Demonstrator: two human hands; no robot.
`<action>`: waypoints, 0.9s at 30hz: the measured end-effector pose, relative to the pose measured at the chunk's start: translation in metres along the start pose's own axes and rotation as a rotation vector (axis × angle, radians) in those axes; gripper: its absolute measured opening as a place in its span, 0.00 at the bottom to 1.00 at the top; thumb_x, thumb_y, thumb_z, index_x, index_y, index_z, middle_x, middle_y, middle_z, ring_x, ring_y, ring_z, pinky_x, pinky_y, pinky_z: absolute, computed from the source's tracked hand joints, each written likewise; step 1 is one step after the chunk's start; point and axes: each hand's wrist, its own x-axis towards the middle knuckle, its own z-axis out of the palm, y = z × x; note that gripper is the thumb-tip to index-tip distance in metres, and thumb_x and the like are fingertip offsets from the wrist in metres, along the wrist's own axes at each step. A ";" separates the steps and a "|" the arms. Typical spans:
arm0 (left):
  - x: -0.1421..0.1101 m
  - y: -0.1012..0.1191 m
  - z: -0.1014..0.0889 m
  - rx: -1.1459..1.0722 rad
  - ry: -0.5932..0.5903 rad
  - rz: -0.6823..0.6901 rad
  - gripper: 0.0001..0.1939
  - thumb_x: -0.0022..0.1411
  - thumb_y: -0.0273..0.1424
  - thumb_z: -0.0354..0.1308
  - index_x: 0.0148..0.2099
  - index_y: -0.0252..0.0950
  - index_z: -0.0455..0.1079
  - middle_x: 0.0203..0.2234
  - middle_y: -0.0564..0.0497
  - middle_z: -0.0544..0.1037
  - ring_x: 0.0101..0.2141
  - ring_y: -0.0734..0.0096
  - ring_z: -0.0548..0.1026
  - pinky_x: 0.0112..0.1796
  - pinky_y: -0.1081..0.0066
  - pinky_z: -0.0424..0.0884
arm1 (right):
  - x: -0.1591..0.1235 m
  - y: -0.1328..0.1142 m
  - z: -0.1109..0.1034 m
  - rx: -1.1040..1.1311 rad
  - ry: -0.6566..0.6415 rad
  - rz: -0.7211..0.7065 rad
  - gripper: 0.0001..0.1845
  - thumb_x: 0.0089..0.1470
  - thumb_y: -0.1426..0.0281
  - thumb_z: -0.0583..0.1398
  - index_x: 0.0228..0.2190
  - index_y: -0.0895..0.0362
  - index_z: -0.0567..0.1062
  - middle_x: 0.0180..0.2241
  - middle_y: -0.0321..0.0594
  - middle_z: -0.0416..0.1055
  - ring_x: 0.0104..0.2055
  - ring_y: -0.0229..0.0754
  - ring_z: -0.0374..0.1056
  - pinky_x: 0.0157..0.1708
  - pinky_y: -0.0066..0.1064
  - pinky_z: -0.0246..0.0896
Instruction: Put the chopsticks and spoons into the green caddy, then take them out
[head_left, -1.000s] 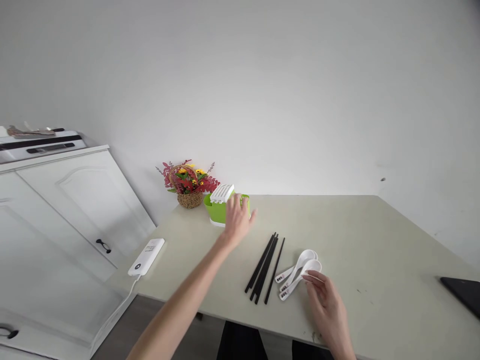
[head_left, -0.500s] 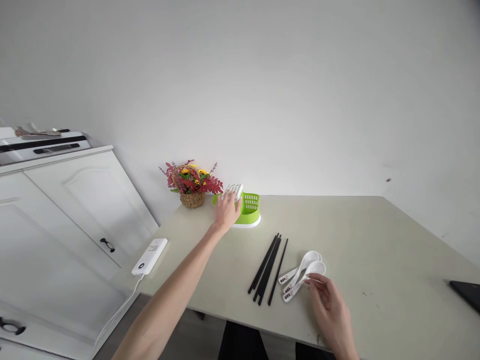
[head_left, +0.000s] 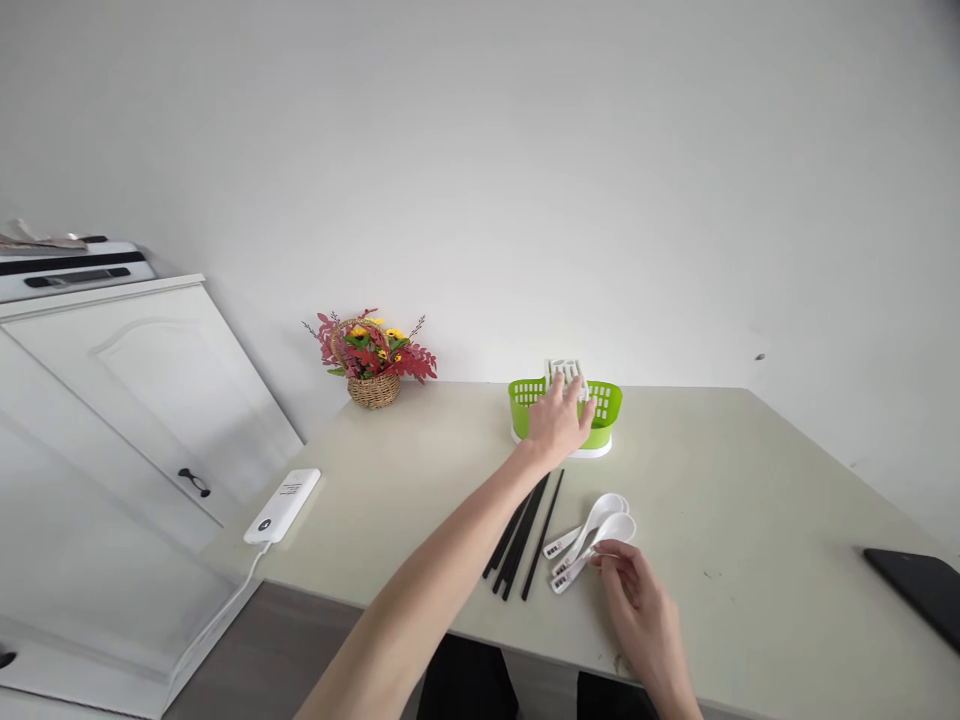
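Observation:
A green slotted plastic basket [head_left: 609,408] with a white base and a white slotted middle piece [head_left: 564,374] stands near the wall. My left hand [head_left: 556,425] reaches over its front, fingers around the middle piece; the palm hides part of the basket. Several white soup spoons [head_left: 604,508] lie overlapped nearer to me, handles pointing left. At the neck of the closest spoon, my right hand [head_left: 637,605] has its thumb and forefinger pinched. Left of the spoons lie several black chopsticks [head_left: 519,545], one slightly apart; my left forearm covers some of their length.
A wicker basket of artificial flowers [head_left: 373,388] stands at the back left. A white power bank [head_left: 283,505] with a cable lies at the left table edge, beside white cabinets [head_left: 157,400]. At the right edge is a flat black object [head_left: 915,590].
My left hand has shifted the green basket to the right along the wall, away from the flowers. My right hand stays at the spoons. The view has turned slightly.

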 end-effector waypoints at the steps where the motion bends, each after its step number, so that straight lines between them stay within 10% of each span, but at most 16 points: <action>1: 0.001 0.005 0.001 -0.006 -0.005 0.005 0.32 0.77 0.48 0.42 0.73 0.38 0.61 0.71 0.35 0.62 0.50 0.47 0.80 0.44 0.55 0.80 | 0.000 -0.001 0.000 -0.002 -0.006 -0.002 0.20 0.60 0.50 0.58 0.44 0.51 0.75 0.43 0.45 0.83 0.48 0.50 0.80 0.40 0.31 0.71; 8: -0.017 0.008 -0.008 -0.059 0.049 0.067 0.29 0.77 0.48 0.42 0.71 0.39 0.60 0.71 0.35 0.62 0.56 0.45 0.77 0.54 0.48 0.75 | -0.002 -0.004 -0.002 -0.020 -0.010 -0.025 0.21 0.61 0.49 0.58 0.42 0.51 0.77 0.42 0.44 0.83 0.44 0.50 0.81 0.36 0.30 0.71; 15: -0.107 -0.017 -0.019 -0.311 0.291 0.015 0.18 0.77 0.38 0.48 0.63 0.41 0.63 0.58 0.37 0.71 0.57 0.54 0.74 0.56 0.52 0.73 | -0.002 -0.007 -0.005 -0.079 -0.046 -0.045 0.21 0.62 0.48 0.57 0.40 0.52 0.77 0.40 0.45 0.83 0.42 0.49 0.80 0.34 0.28 0.70; 20: -0.177 -0.071 -0.015 -0.402 0.172 -0.279 0.11 0.76 0.39 0.46 0.47 0.40 0.66 0.39 0.47 0.75 0.28 0.70 0.74 0.32 0.68 0.72 | -0.002 -0.009 -0.006 -0.120 -0.070 -0.047 0.22 0.61 0.47 0.58 0.40 0.52 0.77 0.40 0.45 0.83 0.41 0.49 0.80 0.33 0.28 0.70; 27: -0.229 -0.121 -0.029 -0.536 -0.090 -0.425 0.21 0.76 0.45 0.45 0.30 0.41 0.55 0.19 0.59 0.60 0.20 0.72 0.62 0.25 0.72 0.54 | -0.006 -0.005 -0.008 -0.170 -0.095 -0.026 0.22 0.63 0.47 0.57 0.41 0.51 0.78 0.40 0.43 0.82 0.41 0.47 0.79 0.37 0.28 0.70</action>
